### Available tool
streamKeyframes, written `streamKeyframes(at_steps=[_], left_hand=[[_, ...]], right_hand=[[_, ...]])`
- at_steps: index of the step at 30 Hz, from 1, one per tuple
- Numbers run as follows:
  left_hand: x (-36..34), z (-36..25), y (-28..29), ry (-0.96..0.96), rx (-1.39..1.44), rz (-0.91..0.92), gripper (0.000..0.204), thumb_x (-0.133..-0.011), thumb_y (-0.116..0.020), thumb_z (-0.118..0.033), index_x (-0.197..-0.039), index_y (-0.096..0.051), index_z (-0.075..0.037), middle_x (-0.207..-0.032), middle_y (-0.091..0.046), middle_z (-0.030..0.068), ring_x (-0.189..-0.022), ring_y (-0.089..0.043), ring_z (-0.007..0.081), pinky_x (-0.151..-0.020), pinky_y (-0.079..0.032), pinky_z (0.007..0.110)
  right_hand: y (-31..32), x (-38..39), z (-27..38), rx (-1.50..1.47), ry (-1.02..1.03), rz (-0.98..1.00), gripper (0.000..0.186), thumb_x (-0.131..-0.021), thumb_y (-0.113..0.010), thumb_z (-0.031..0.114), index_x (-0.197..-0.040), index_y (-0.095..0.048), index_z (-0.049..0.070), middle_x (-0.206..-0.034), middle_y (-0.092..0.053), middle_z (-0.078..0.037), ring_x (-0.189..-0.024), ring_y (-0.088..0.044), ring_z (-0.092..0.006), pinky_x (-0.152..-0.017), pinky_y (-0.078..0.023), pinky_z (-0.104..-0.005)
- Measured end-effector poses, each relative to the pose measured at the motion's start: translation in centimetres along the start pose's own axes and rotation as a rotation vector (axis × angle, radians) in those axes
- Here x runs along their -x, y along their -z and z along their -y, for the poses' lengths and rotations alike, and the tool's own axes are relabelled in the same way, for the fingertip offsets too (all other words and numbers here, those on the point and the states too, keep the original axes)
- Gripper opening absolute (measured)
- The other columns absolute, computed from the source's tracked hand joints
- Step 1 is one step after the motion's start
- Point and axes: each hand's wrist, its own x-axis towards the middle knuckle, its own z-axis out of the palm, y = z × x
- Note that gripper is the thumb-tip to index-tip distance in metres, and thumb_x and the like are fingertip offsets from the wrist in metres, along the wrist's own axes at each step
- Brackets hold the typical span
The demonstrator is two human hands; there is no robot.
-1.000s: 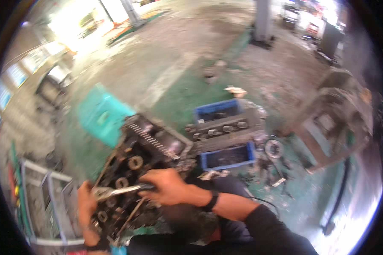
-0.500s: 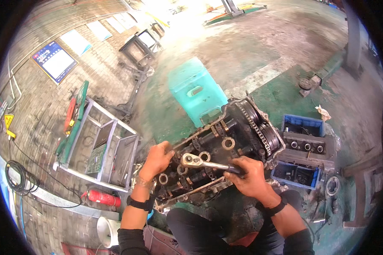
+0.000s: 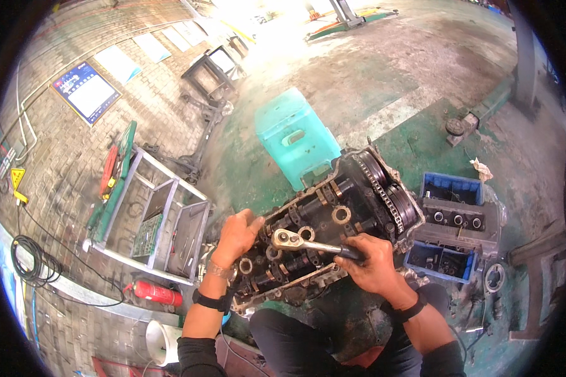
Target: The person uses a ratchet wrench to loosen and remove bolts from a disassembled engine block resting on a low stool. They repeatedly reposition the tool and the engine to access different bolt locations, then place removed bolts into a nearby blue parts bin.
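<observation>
An engine (image 3: 321,218) with its top uncovered lies before me, camshafts showing and a timing chain (image 3: 383,201) at its right end. My right hand (image 3: 372,264) is wrapped round the black handle of a ratchet wrench (image 3: 314,244). The wrench's silver head points left over the camshafts; whether a socket sits beneath it is hidden. At the engine's far left edge, my left hand (image 3: 238,237) is closed with its fingers curled. Anything inside those fingers is out of sight.
Beyond the engine stands a turquoise plastic stool (image 3: 295,135). To the right are blue parts bins (image 3: 449,262) and a valve cover (image 3: 462,220). A metal tool cart (image 3: 198,242), a red fire extinguisher (image 3: 157,293) and a white bucket (image 3: 161,342) stand at the left.
The whole view has shifted slightly, moving the scene a little right and down. Both hands keep nearly the same places over the engine, and the ratchet wrench stays in my right hand.
</observation>
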Motion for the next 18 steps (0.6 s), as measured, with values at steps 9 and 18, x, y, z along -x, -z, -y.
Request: streamKeyframes(at_steps=[9,18], left_hand=[[0.21,-0.22,0.29,-0.095,0.045,0.056,0.021,-0.086,-0.07,-0.016,-0.093,-0.066,0.004,-0.09,-0.067,0.0275,-0.088,-0.065,0.0449,-0.076,-0.052,0.046],[-0.28,-0.44,0.11,0.055,-0.135,0.025,0.026,-0.09,-0.066,-0.023,-0.09,-0.065,0.004,-0.087,-0.066,0.0283,-0.087,-0.063,0.0467,-0.076,-0.05,0.05]], right_hand=[[-0.11,0.08,0.06,-0.033,0.004,-0.012,0.034,-0.071,-0.085,0.012,-0.098,-0.069,-0.002,-0.08,-0.066,-0.015,-0.064,-0.065,-0.0285,-0.057,-0.05,-0.0352],[0.12,-0.08,0.34,-0.018,-0.027,0.003,0.032,-0.073,-0.084,0.016,-0.097,-0.07,0.0,-0.08,-0.067,-0.014,-0.065,-0.066,-0.0286,-0.058,-0.053,-0.0359]])
